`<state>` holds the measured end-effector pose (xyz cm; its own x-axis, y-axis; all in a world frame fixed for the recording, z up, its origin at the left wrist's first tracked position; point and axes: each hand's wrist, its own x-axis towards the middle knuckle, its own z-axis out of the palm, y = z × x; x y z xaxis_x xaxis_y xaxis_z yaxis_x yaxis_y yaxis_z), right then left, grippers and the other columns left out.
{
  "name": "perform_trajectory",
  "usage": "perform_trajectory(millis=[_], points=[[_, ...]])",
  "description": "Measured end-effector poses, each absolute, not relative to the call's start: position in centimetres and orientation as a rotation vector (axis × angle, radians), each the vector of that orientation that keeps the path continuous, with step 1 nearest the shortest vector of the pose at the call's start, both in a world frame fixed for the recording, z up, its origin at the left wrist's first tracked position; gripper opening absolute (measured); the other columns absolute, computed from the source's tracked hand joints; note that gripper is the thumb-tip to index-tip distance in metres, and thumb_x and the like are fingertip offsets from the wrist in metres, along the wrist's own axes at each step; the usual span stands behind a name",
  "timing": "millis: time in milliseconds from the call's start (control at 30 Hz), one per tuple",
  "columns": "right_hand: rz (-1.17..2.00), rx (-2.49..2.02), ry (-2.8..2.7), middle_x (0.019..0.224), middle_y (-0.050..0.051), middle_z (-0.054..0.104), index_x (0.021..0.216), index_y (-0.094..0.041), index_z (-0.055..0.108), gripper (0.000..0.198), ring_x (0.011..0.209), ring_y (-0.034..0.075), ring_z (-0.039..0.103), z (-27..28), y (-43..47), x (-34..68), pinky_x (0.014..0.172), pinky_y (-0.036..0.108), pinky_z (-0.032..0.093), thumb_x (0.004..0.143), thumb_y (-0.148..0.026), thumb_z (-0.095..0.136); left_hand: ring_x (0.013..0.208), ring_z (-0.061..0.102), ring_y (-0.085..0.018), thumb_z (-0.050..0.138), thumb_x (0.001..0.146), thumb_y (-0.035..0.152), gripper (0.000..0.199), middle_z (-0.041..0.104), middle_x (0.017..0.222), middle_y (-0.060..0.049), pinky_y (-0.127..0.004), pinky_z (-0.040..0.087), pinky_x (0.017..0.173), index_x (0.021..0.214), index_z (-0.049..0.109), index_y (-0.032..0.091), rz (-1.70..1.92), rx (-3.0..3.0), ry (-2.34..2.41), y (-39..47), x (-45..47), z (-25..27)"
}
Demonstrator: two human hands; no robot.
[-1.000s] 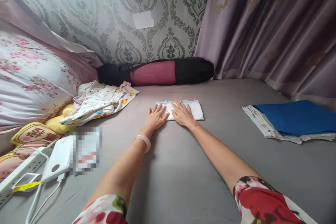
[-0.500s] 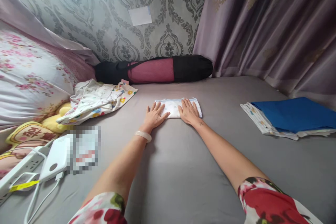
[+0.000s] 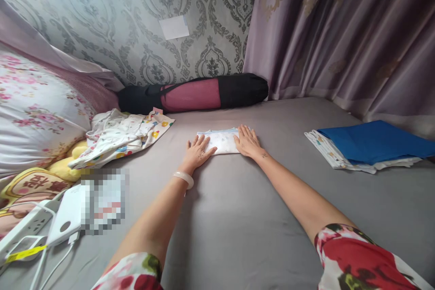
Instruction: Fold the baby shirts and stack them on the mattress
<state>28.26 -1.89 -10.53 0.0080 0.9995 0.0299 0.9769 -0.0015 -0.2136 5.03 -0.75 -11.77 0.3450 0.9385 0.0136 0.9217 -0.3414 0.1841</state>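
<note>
A small white folded garment (image 3: pixel 222 142) with light blue trim along its far edge lies flat on the grey bed sheet (image 3: pixel 231 217). My left hand (image 3: pixel 199 150) rests flat on its left end, fingers spread and thumb pointing inward. On the right end lies my right hand (image 3: pixel 248 141), palm down with the fingers stretched out. Neither hand grips the cloth. Both hands partly cover the ends of the garment. A pale bangle (image 3: pixel 185 178) circles my left wrist.
Crumpled patterned clothes (image 3: pixel 125 133) lie at the left beside a yellow plush toy (image 3: pixel 64 170). A white power bank (image 3: pixel 70 213) with cables sits nearer. Blue folded cloth (image 3: pixel 377 140) tops a stack at right. A black and pink mat bag (image 3: pixel 193 93) lies along the wall.
My right hand has slid slightly to the right over the garment, showing more of its middle. My left hand stays on the left end. The whole view has shifted a little.
</note>
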Motion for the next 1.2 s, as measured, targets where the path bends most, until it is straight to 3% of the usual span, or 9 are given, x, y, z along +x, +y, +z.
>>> perform_trajectory(millis=[233, 333, 500, 633, 833, 1000, 1200], points=[[0.086, -2.111, -2.137, 0.16, 0.015, 0.019, 0.151, -0.001, 0.027, 0.065, 0.148, 0.025, 0.014, -12.1, -2.0, 29.8, 0.12, 0.043, 0.011, 0.1, -0.04, 0.018, 0.148, 0.018, -0.03, 0.027, 0.093, 0.067, 0.068, 0.028, 0.159, -0.007, -0.06, 0.012, 0.116, 0.148, 0.036, 0.027, 0.203, 2.477, 1.684, -0.8, 4.9, -11.8], [0.092, -2.113, -2.141, 0.16, 0.015, 0.019, 0.151, -0.001, 0.027, 0.065, 0.147, 0.025, 0.015, -12.3, -1.9, 29.7, 0.12, 0.043, 0.012, 0.1, -0.04, 0.018, 0.145, 0.025, -0.029, 0.029, 0.094, 0.063, 0.06, 0.037, 0.154, -0.007, -0.06, 0.012, 0.116, 0.143, 0.042, 0.03, 0.234, 2.515, 1.671, -0.7, 4.9, -11.4], [0.116, -2.123, -2.139, 0.16, 0.015, 0.019, 0.151, -0.003, 0.027, 0.064, 0.148, 0.025, 0.014, -12.1, -1.9, 29.7, 0.119, 0.044, 0.014, 0.099, -0.039, 0.02, 0.124, 0.049, -0.029, 0.033, 0.097, 0.054, 0.044, 0.062, 0.125, -0.008, -0.06, 0.013, 0.114, 0.118, 0.062, 0.029, 0.308, 2.581, 1.768, 0.2, 6.4, -10.3], [0.181, -2.163, -2.136, 0.16, 0.016, 0.018, 0.151, -0.003, 0.027, 0.063, 0.147, 0.026, 0.015, -11.2, -1.9, 29.5, 0.119, 0.045, 0.015, 0.099, -0.038, 0.024, 0.114, 0.054, -0.032, 0.037, 0.096, 0.051, 0.045, 0.066, 0.111, -0.015, -0.057, 0.022, 0.11, 0.102, 0.068, 0.019, 0.268, 2.625, 1.879, 1.1, 8.4, -9.6], [0.122, -1.946, -2.155, 0.16, 0.013, 0.021, 0.15, -0.009, 0.033, 0.056, 0.147, 0.025, 0.016, -10.0, -1.9, 26.8, 0.119, 0.046, 0.009, 0.099, -0.031, 0.025, 0.122, 0.052, -0.025, 0.029, 0.101, 0.035, 0.038, 0.063, 0.124, -0.011, -0.05, 0.024, 0.112, 0.117, 0.06, 0.02, 0.42, 2.728, 1.676, 0.6, 10.3, -9.8], [0.228, -1.873, -2.202, 0.158, 0.009, 0.026, 0.15, -0.012, 0.034, 0.055, 0.147, 0.022, 0.018, -11.2, -2.1, 24.7, 0.119, 0.046, 0.011, 0.1, -0.031, 0.021, 0.144, 0.028, -0.024, 0.02, 0.102, 0.039, 0.05, 0.04, 0.153, -0.007, -0.046, 0.022, 0.117, 0.143, 0.042, 0.021, 0.26, 2.62, 1.609, 0.1, 10.5, -11.1], [0.283, -1.888, -2.206, 0.159, 0.008, 0.025, 0.151, -0.014, 0.033, 0.056, 0.148, 0.021, 0.016, -11.6, -1.6, 25.0, 0.12, 0.046, 0.008, 0.1, -0.034, 0.018, 0.148, 0.018, -0.026, 0.015, 0.101, 0.039, 0.056, 0.027, 0.159, -0.008, -0.049, 0.017, 0.119, 0.15, 0.032, 0.018, 0.135, 2.535, 1.583, 0.5, 10.3, -11.4]])
